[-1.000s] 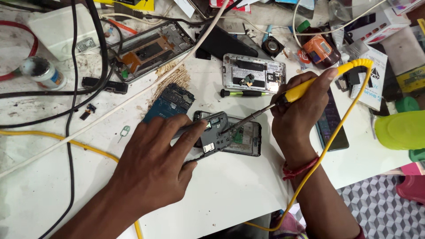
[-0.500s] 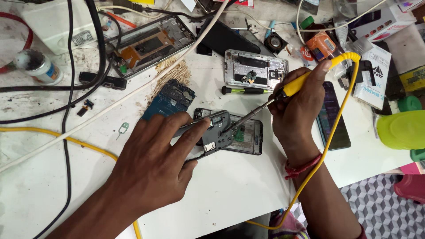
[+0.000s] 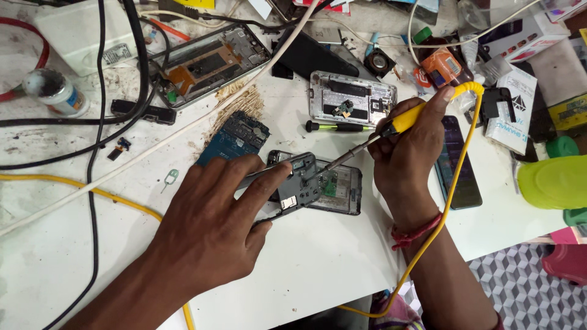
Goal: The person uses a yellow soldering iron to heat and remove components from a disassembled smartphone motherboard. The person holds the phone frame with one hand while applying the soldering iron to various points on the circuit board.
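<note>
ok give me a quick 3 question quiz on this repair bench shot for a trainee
1. True or false: the right hand grips a yellow-handled soldering iron whose tip points down at the opened phone.
2. Multiple choice: what does the left hand hold against the opened phone? A. tweezers B. a green bottle cap C. a white box
3. Fill in: the blue circuit board lies on the white table, just beyond the ____ hand.

Key: 1 true; 2 A; 3 left
</note>
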